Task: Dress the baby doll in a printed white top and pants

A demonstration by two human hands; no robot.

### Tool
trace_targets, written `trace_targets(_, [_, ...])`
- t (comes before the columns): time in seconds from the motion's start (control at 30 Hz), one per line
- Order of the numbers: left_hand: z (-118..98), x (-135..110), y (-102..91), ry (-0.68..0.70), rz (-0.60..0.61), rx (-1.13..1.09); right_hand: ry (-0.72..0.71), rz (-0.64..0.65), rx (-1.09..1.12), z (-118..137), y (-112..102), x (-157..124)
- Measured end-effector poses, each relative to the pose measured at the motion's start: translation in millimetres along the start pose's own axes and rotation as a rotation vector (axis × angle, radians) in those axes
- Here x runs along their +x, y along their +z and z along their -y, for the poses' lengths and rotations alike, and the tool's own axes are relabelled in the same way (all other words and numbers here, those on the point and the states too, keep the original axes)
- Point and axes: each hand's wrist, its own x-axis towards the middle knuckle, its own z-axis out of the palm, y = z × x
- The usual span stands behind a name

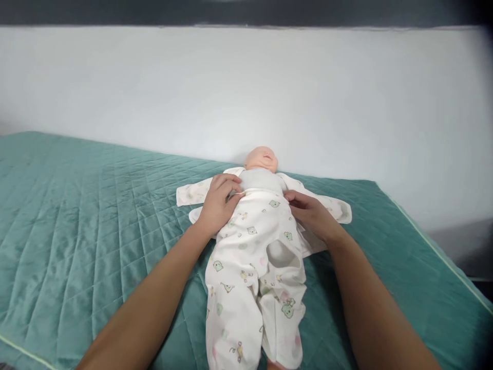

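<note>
A baby doll (260,159) lies on its back, head toward the wall. White baby pants (246,246) with small animal prints cover its legs and reach up over the belly. Beneath the doll a matching printed jacket (334,206) is spread, sleeves out to both sides. My left hand (221,201) pinches the waistband at the doll's left-of-view side. On the opposite side, my right hand (310,213) has its fingers closed at the waistband edge. The doll's pale grey torso (260,180) shows above the waistband. A bit of one foot shows at the bottom edge.
A green quilted cover (96,221) spreads under everything, with a light piped edge at the right. Behind the doll's head stands a white wall (246,87), with a dark band along the top.
</note>
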Motion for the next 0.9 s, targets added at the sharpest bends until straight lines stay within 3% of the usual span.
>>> trace_targets(0.13, [-0.8, 2.2, 0.8, 0.02, 0.053, -0.004, -0.037, -0.12, -0.07, -6.6, 4.6, 3.3])
trace_targets(0.33, [-0.9, 8.8, 6.0, -0.146, 0.103, -0.159, -0.109, -0.364, -0.341, -10.3, 15.1, 15.4])
trace_targets(0.67, [23.0, 43.7, 18.2, -0.482, 0.114, -0.194, 0.024, -0.468, -0.572, 0.7, 17.6, 50.1])
trace_targets(0.8, [24.9, 42.3, 20.6, -0.425, 0.108, -0.043, -0.02, -0.462, -0.606, -1.2, 20.4, 51.8])
trace_targets(0.9, [24.7, 39.4, 20.7, -0.227, 0.124, 0.207, -0.236, -0.469, -0.644, -2.7, 22.6, 48.5])
